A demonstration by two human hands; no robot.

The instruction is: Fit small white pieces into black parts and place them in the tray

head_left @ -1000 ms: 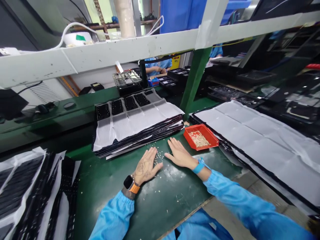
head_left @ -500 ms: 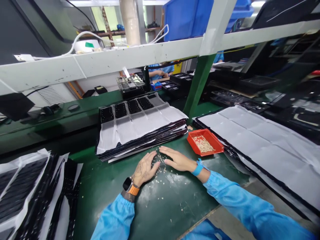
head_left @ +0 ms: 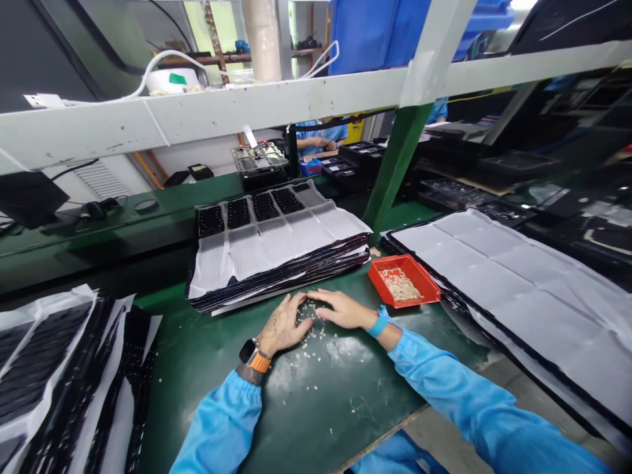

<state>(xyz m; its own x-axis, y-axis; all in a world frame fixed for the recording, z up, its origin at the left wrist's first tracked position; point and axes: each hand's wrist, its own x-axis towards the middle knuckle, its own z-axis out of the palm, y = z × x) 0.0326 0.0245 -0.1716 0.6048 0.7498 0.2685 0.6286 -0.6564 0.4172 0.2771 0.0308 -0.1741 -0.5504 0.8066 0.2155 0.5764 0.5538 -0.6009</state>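
Small pale bits (head_left: 312, 329) lie scattered between flat left hand (head_left: 281, 327) and right hand (head_left: 343, 309).

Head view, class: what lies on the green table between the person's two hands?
In the head view, a small heap of pale loose bits lies between the left hand and right hand.

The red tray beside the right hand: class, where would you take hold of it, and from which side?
Probably grip the red tray by its raised rim at the near corner, coming from the right hand side. It is shallow, open-topped and holds loose small pieces, so keep it level.
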